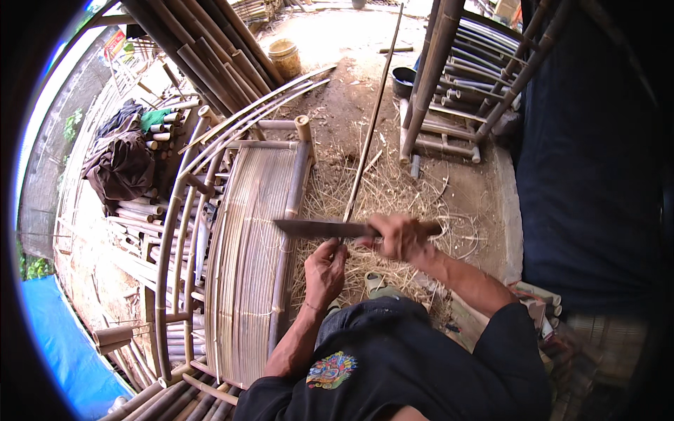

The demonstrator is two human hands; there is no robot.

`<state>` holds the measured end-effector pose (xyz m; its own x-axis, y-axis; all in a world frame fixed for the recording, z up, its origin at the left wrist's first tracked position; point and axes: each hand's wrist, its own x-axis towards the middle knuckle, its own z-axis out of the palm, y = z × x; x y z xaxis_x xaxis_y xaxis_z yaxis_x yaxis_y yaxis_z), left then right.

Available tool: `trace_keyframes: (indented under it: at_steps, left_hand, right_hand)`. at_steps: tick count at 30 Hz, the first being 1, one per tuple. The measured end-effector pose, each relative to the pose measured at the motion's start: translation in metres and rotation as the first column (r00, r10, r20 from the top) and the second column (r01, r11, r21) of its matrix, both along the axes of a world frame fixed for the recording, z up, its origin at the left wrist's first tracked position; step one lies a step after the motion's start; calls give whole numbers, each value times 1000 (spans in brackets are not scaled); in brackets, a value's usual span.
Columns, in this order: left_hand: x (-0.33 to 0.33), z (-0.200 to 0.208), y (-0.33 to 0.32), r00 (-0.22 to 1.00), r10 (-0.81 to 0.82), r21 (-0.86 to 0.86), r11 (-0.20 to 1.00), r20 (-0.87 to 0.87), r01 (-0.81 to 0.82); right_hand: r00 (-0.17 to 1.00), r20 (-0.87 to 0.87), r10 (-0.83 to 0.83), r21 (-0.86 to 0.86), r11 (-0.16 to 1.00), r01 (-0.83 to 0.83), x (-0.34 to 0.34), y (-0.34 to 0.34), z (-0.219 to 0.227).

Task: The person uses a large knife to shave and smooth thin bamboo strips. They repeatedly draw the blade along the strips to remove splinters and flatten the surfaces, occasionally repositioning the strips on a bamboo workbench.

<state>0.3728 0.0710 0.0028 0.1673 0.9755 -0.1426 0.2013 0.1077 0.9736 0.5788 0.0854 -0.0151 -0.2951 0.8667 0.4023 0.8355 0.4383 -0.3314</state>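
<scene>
A long, thin bamboo strip (370, 133) runs away from me over the ground, its near end in my left hand (325, 272), whose fingers are closed round it. My right hand (400, 237) grips the handle of a machete (321, 229). The dark blade points left and lies across the strip, just beyond my left fingers. Whether the edge touches the strip, I cannot tell. Part of the handle (430, 228) sticks out to the right of my fist.
To my left stands a slatted bamboo bench (246, 259) with long split pieces (260, 112) across its far end. Shavings (407, 196) cover the ground ahead. Bamboo poles (210, 56) lean at the back near a yellowish bucket (284, 57). A bamboo rack (449, 133) stands at the right.
</scene>
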Motion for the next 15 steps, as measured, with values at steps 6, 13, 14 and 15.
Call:
trace_keyframes:
  at_steps: [6, 13, 14, 15]
  left_hand:
    - [-6, -3, -11, 1000, -3, -42, 999, 5, 3]
    - [-21, -6, -36, 997, -66, -34, 997, 38, 67]
    - [-23, -11, -37, 998, -66, 3, 998, 19, 66]
    - [-24, -12, -36, 997, -71, 35, 997, -3, 71]
  right_hand:
    - [989, -56, -135, -136, 983, 126, 5, 5, 23]
    - [918, -57, -393, -377, 860, 345, 55, 30, 24]
    - [945, -28, -327, -188, 930, 316, 48, 23, 20]
    - [964, 16, -264, 4, 964, 264, 45, 18, 15]
